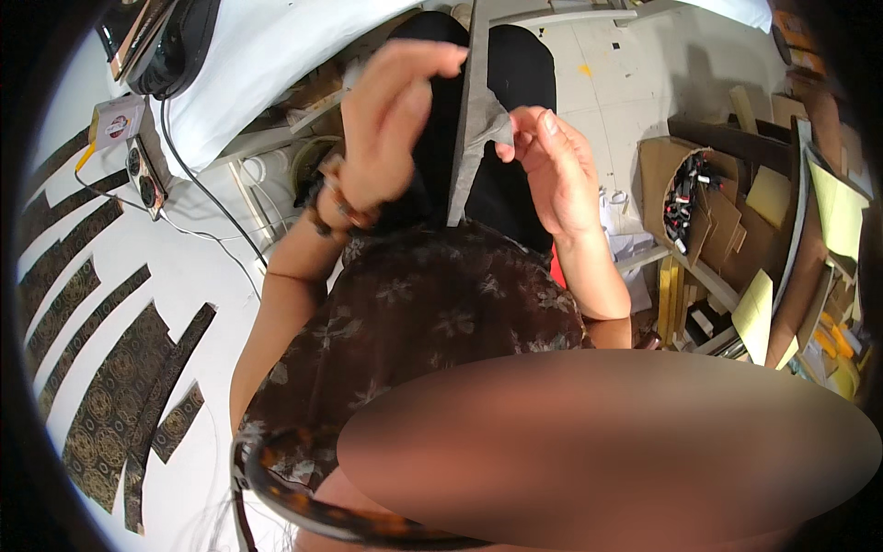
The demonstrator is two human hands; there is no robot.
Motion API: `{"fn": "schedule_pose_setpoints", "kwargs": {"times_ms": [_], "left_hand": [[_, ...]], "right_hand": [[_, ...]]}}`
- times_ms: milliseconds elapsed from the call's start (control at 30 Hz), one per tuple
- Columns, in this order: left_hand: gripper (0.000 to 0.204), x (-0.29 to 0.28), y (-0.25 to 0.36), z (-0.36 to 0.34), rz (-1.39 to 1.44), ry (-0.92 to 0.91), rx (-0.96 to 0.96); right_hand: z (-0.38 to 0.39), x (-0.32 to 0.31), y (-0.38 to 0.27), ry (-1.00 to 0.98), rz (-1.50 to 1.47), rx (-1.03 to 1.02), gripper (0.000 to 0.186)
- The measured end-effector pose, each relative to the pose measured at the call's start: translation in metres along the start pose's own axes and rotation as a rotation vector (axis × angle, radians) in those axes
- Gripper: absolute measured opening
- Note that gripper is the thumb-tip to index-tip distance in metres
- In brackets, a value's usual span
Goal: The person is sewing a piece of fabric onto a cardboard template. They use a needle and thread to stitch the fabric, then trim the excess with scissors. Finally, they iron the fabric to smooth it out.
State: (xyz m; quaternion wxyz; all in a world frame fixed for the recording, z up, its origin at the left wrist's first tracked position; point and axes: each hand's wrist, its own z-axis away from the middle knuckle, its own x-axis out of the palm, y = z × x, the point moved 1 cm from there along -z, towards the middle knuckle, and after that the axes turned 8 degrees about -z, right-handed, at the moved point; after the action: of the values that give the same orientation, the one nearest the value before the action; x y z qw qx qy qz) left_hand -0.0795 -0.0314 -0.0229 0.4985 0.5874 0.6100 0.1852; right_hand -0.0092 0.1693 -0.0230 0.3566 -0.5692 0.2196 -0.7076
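Observation:
A long narrow grey strip (pixel 471 87) runs from the top edge down between my knees, its lower end near my lap. A crumpled flap of grey cloth-like material (pixel 486 127) sticks out from its right side. My right hand (pixel 561 175) has its thumb and fingers closed at the tip of that flap, pinching it. On the other side, my left hand (pixel 391 124) is raised and slightly blurred. Its fingers reach out toward the strip, with the fingertips close to its left edge; whether they touch, I cannot tell. Nothing shows in the left hand.
Patterned dark fabric pieces (pixel 110 396) lie on the white surface at the left, near a black cable (pixel 202 184) and a small box (pixel 118 120). At the right stand an open carton (pixel 658 184) of small black items, cardboard and yellow sheets (pixel 832 216).

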Motion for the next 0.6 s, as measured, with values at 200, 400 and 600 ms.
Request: {"fn": "schedule_pose_setpoints", "kwargs": {"times_ms": [200, 400, 600], "left_hand": [[0.032, -0.002, -0.021, -0.090, 0.321, -0.909, 0.243], [0.021, 0.018, -0.007, -0.122, 0.189, -1.333, 0.291], [0.024, 0.024, -0.013, -0.115, 0.224, -1.210, 0.299]], "right_hand": [[0.008, -0.003, -0.003, -0.043, 0.101, 0.013, 0.008], [0.019, 0.005, -0.007, 0.072, 0.268, -0.035, 0.008], [0.017, 0.008, -0.010, 0.106, 0.465, -0.151, 0.012]]}}
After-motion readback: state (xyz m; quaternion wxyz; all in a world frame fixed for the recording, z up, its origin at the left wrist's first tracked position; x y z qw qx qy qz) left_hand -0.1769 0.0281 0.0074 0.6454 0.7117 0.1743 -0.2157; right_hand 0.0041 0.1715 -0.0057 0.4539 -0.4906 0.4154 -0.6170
